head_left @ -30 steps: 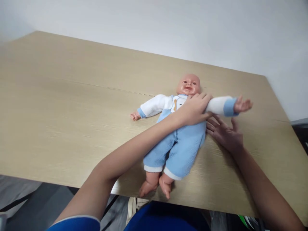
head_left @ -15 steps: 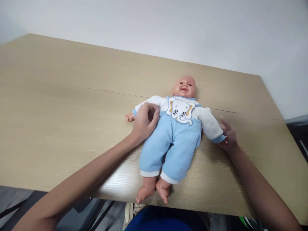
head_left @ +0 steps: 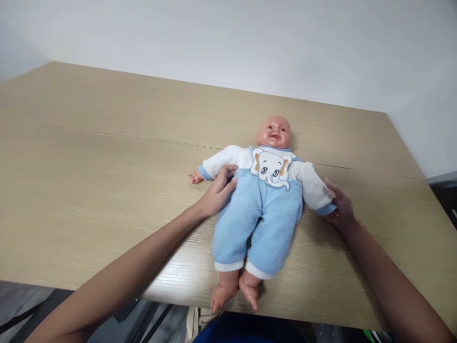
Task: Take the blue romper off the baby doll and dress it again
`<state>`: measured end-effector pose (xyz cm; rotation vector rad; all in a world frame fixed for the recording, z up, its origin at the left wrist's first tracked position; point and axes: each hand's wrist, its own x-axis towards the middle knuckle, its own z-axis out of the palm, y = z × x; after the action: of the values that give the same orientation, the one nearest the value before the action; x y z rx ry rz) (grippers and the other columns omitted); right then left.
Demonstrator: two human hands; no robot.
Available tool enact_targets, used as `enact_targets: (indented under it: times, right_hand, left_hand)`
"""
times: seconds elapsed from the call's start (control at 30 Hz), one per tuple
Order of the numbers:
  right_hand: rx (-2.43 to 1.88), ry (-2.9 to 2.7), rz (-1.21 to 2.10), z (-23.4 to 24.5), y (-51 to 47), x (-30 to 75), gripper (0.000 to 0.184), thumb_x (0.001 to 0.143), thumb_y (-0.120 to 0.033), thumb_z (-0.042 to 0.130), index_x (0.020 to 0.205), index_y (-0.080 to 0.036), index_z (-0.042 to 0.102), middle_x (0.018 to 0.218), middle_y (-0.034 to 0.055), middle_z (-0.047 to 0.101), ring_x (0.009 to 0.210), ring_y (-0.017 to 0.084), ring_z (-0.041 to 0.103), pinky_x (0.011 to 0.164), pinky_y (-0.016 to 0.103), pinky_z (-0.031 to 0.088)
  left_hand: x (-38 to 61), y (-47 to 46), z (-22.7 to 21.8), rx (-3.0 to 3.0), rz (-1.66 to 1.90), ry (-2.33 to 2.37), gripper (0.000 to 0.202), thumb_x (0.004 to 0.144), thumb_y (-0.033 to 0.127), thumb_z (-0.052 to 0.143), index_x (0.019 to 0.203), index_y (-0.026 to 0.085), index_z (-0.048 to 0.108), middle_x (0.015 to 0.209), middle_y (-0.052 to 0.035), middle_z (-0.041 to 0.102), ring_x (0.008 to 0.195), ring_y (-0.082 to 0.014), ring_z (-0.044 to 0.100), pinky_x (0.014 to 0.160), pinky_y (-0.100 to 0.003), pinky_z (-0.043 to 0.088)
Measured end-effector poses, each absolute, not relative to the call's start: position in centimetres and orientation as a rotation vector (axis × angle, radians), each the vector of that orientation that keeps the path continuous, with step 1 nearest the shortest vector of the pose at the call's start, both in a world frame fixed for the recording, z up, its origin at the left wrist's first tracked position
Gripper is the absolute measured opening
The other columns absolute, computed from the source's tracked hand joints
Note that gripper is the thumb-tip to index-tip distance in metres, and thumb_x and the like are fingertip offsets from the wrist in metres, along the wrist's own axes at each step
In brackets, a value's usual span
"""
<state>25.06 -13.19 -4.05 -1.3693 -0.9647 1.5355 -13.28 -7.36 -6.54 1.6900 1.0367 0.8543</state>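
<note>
A baby doll [head_left: 274,205] lies face up on the wooden table, in a pale blue and white fleece romper with an elephant face on the chest. Its head points away from me, its bare feet towards me. My left hand [head_left: 219,190] rests against the doll's side at the waist, below its outstretched arm. Its thumb and fingers are apart, the fingertips touching the fleece. On the other side, my right hand [head_left: 343,204] is beside the doll's cuff and little hand, fingers extended along the sleeve and partly hidden behind it.
The wooden table [head_left: 107,190] has a thin seam across it and meets a white wall [head_left: 228,43] at the back. Below the near edge are a dark grey chair [head_left: 124,324] and blue cloth [head_left: 246,328].
My left hand has uncurled from a rounded shape and flattened against the doll's side. The doll appears slightly lower and further right in view. My right hand has hardly moved.
</note>
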Motion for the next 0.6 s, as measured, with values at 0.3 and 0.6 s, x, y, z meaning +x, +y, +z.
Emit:
enact_targets:
  times: [0.3, 0.6]
  right_hand:
    - [-1.374, -0.829, 1.626, -4.69, -13.41, 25.48, 0.068, 0.069, -0.084, 0.094, 0.050, -0.029, 0.059, 0.033, -0.0021, 0.042, 0.026, 0.015, 0.032, 0.024, 0.031, 0.030]
    - [-1.352, -0.968, 1.525, -4.82, -13.11, 25.43, 0.062, 0.072, -0.086, 0.091, 0.056, -0.030, 0.069, 0.034, -0.0022, 0.041, 0.030, 0.018, 0.039, 0.030, 0.035, 0.041]
  left_hand:
    - [-14.13, -7.05, -5.61, 1.753, 0.888, 1.085, 0.030, 0.111, 0.050, 0.053, 0.109, 0.023, 0.066, 0.118, -0.0086, 0.076, 0.117, -0.0309, 0.069, 0.110, -0.047, 0.052]
    - [-13.59, -7.22, -5.70, 2.022, 1.010, 1.175, 0.024, 0.114, 0.041, 0.050, 0.101, 0.025, 0.062, 0.107, -0.0080, 0.067, 0.102, -0.0278, 0.063, 0.098, -0.046, 0.054]
